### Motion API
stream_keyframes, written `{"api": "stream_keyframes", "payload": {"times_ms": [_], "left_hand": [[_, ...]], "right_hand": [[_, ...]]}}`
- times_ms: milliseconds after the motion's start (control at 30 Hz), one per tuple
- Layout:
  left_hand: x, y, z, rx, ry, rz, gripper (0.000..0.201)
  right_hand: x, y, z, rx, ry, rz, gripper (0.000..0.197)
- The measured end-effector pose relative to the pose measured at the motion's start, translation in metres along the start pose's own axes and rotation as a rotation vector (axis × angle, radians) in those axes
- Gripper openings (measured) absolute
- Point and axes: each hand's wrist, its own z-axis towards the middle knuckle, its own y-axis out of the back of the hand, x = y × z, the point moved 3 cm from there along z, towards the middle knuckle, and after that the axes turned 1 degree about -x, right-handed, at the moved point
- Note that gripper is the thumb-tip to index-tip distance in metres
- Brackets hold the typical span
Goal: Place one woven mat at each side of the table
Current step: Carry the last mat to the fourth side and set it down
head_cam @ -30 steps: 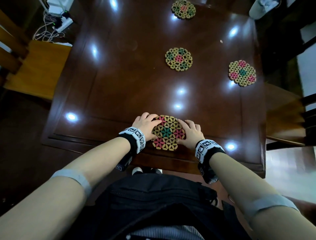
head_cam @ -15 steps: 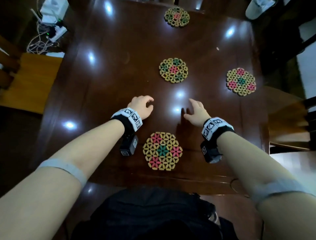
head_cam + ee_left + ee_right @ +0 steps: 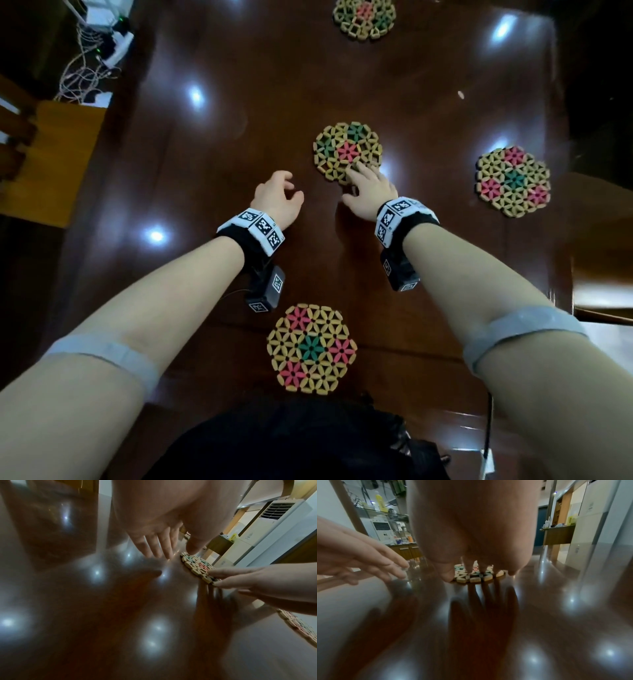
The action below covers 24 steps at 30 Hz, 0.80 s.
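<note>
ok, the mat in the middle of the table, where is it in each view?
Head: centre mat, upper middle, right hand fingertips on its near edge.
Left wrist: centre mat, right of centre, seen edge-on, between both hands.
Right wrist: centre mat, centre, half hidden under the fingers.
Shared landmark: the left hand, empty, just left of the mat in all views.

Head view looks down; both wrist views skim the table (image 3: pixel 212 144), sharing it.
</note>
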Motion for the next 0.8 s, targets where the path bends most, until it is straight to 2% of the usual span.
{"api": "stream_keyframes", "payload": {"times_ms": [100,233,333,400,500,700,800], "left_hand": [[-0.008,0.001,0.004,-0.095,0.005,0.094,0.058],[-0.011,-0.007,0.005,-0.047,0.016,0.269,0.085],[-0.006,-0.018,-0.004,0.002,-0.01,0.467,0.1],[-0.004,-0.025,-0.011,0.034,-0.057,0.548,0.091],[-0.004,-0.029,-0.02,0.076,-0.098,0.53,0.075],[0.002,-0.024,-0.043,-0.059,-0.07,0.269,0.061],[0.01,-0.012,-0.048,-0.045,-0.082,0.162,0.047]], "right_hand": [[-0.003,-0.008,-0.018,-0.077,-0.013,0.071,0.049],[-0.001,-0.025,-0.04,-0.034,0.009,0.136,0.03],[-0.008,-0.029,-0.049,-0.112,0.009,0.211,0.044],[-0.019,-0.028,-0.053,-0.195,-0.101,0.231,0.056],[-0.027,-0.034,-0.055,-0.153,-0.278,0.292,0.064],[-0.009,-0.043,-0.063,-0.109,-0.312,0.574,0.069],[0.0,-0.049,-0.07,-0.109,-0.294,0.838,0.071]]}}
